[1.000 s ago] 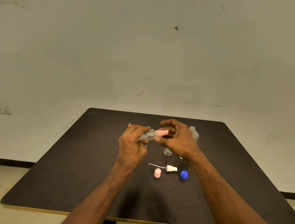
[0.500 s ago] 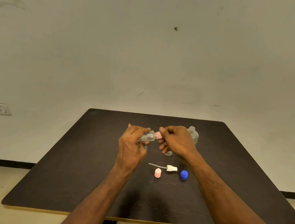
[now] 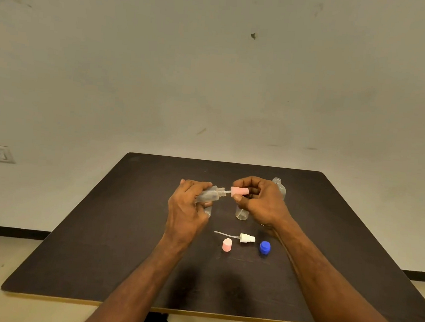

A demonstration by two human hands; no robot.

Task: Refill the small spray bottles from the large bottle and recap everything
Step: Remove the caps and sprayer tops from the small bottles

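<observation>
Fingers of the left hand grip a small spray bottle tilted rightward, while the right hand pinches its pink sprayer head just off the neck.

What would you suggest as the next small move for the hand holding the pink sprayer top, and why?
Probably draw the pink sprayer top straight out: the right hand pinches it just off the neck of the small bottle gripped by the left hand, its tube seemingly still inside.

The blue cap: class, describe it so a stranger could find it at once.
On the dark table, look just nearer the camera than the right hand. Three small loose pieces lie in a row; the blue cap is the rightmost, and the only blue one.
</observation>
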